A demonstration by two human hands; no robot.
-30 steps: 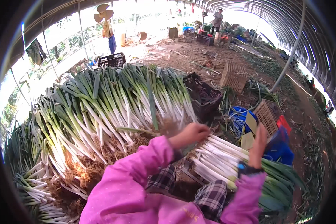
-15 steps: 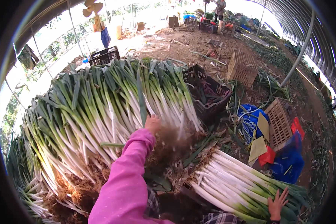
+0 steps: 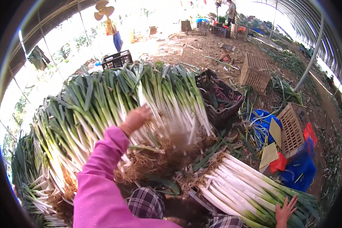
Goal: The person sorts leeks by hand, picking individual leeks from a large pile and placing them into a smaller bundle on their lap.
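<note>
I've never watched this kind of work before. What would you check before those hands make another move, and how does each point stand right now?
1. Right hand steadying the smaller leek bundle: ok, it lies on the leafy end with fingers spread.
2. Left hand clear of the big leek pile: cannot tell; it is over the white stalks, but blurred.
3. Smaller bundle facing one way: ok, the white ends lie together, opposite the leafy end.
4. Smaller bundle tied: cannot tell; no band shows, but part is hidden.
5. Ground between pile and bundle clear: not ok, a loose green leaf lies there.
</note>
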